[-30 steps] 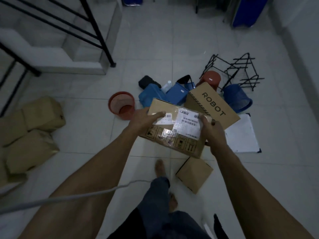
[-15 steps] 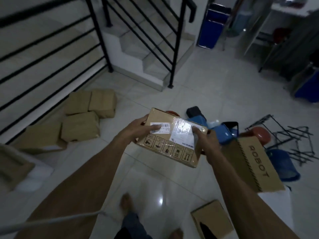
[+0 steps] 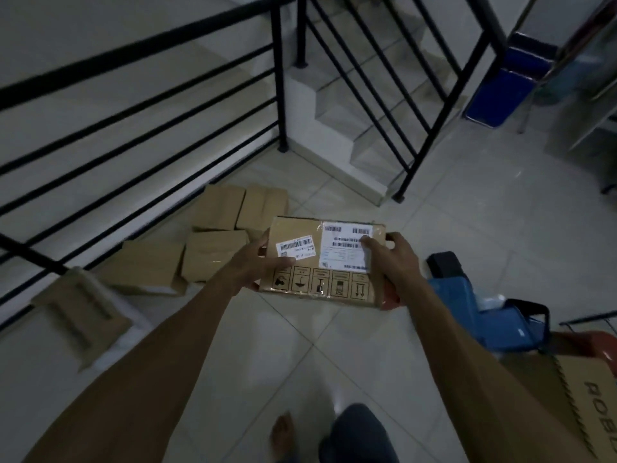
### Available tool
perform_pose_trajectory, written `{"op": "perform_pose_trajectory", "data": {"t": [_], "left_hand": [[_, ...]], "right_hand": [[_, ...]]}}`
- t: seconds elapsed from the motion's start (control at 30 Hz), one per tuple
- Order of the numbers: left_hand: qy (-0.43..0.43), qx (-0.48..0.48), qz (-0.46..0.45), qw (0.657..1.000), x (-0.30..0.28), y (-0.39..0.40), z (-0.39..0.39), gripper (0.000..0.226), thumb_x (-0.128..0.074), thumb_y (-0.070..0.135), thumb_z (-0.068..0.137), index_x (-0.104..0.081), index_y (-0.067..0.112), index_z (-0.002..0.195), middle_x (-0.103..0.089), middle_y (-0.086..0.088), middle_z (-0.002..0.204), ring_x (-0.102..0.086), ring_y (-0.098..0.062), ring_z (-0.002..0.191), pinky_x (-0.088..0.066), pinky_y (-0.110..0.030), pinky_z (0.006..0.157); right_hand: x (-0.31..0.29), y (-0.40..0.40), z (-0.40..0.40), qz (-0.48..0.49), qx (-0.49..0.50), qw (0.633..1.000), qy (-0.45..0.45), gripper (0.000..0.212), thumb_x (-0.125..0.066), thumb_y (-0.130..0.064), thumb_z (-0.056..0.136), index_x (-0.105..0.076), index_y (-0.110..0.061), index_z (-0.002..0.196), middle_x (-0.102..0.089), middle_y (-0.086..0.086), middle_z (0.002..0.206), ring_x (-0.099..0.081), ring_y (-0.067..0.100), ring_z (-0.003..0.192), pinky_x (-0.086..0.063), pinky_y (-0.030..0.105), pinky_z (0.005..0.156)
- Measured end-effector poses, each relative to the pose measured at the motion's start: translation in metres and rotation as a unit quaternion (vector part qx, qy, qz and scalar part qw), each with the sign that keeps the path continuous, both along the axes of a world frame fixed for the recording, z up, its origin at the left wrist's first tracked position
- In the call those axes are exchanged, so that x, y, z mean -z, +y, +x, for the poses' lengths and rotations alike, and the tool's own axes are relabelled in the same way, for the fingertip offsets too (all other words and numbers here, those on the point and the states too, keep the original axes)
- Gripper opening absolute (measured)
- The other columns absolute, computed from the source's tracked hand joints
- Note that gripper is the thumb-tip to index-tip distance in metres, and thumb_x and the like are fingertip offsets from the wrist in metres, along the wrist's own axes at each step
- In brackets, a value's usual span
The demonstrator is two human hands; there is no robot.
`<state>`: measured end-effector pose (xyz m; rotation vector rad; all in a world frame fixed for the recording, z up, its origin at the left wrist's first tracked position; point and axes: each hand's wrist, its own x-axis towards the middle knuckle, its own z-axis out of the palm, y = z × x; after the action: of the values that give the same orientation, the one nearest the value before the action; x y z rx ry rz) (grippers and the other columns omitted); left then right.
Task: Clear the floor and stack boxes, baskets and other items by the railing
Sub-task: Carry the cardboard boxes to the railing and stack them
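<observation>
I hold a brown cardboard box [image 3: 337, 285] with white shipping labels in front of me, above the tiled floor. My left hand [image 3: 255, 264] grips its left edge, thumb on top. My right hand [image 3: 392, 262] clamps the right edge. Beyond the box, several plain cardboard boxes [image 3: 213, 252] lie flat on the floor along the black railing [image 3: 140, 105]. The held box hangs just right of them.
A cardboard insert on white foam [image 3: 76, 315] lies at the left by the railing. Blue bags [image 3: 467, 305], a red basket [image 3: 594, 342] and a box marked ROBOT [image 3: 574, 409] sit at the right. Stairs [image 3: 350, 128] rise behind. My bare foot [image 3: 283, 432] is below.
I have turned left and stepped toward the railing with the box in both hands. The boxes by the railing have come closer and the pile of bags has slid to the right edge.
</observation>
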<state>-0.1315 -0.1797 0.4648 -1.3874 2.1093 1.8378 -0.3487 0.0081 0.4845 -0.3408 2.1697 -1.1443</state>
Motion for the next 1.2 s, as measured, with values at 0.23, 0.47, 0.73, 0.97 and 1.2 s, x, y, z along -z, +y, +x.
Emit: {"op": "perform_pose_trajectory", "data": {"t": [0.23, 0.47, 0.73, 0.97, 1.2], "left_hand": [[-0.020, -0.090, 0.023, 0.995, 0.036, -0.090, -0.010, 0.074, -0.086, 0.061, 0.062, -0.057, 0.041, 0.127, -0.069, 0.005, 0.115, -0.068, -0.023, 0.104, -0.062, -0.046, 0.073], [-0.037, -0.280, 0.087, 0.955, 0.071, -0.175, 0.002, 0.040, -0.081, 0.046, 0.079, -0.067, 0.027, 0.111, -0.071, -0.001, 0.110, -0.067, -0.023, 0.104, -0.055, -0.048, 0.096], [-0.054, -0.440, 0.130, 0.887, 0.146, -0.274, 0.053, 0.048, -0.079, 0.055, 0.077, -0.067, 0.020, 0.107, -0.070, -0.002, 0.107, -0.067, -0.023, 0.101, -0.058, -0.037, 0.083], [-0.093, -0.451, 0.095, 0.882, 0.277, -0.399, 0.129, 0.069, -0.085, 0.044, 0.072, -0.053, 0.000, 0.114, -0.059, -0.012, 0.100, -0.061, -0.026, 0.088, -0.055, -0.047, 0.078], [-0.146, -0.436, 0.067, 0.885, 0.439, -0.484, 0.205, 0.049, -0.083, 0.012, 0.076, -0.052, 0.013, 0.115, -0.064, -0.018, 0.107, -0.059, -0.027, 0.085, -0.046, -0.033, 0.065]], "right_hand": [[0.035, -0.132, -0.031, 0.057, -0.080, 0.995, -0.003, 0.056, -0.064, -0.054, 0.089, -0.049, -0.030, 0.138, -0.065, 0.007, 0.125, -0.064, 0.027, 0.108, -0.049, 0.034, 0.088], [0.074, -0.253, -0.039, 0.085, -0.143, 0.980, -0.110, 0.059, -0.065, -0.068, 0.080, -0.049, -0.031, 0.122, -0.069, 0.010, 0.110, -0.070, 0.026, 0.092, -0.061, 0.046, 0.080], [0.154, -0.402, 0.014, 0.132, -0.224, 0.958, -0.120, 0.045, -0.048, -0.066, 0.091, -0.038, -0.023, 0.095, -0.063, 0.013, 0.101, -0.063, 0.030, 0.089, -0.059, 0.043, 0.069], [0.284, -0.544, 0.081, 0.158, -0.282, 0.941, -0.096, 0.022, -0.052, -0.037, 0.092, -0.032, -0.026, 0.094, -0.060, 0.008, 0.088, -0.061, 0.029, 0.082, -0.050, 0.042, 0.069], [0.442, -0.626, 0.147, 0.174, -0.302, 0.932, -0.099, 0.018, -0.052, -0.014, 0.091, -0.038, -0.012, 0.101, -0.055, 0.007, 0.087, -0.050, 0.019, 0.069, -0.038, 0.035, 0.060]]}}
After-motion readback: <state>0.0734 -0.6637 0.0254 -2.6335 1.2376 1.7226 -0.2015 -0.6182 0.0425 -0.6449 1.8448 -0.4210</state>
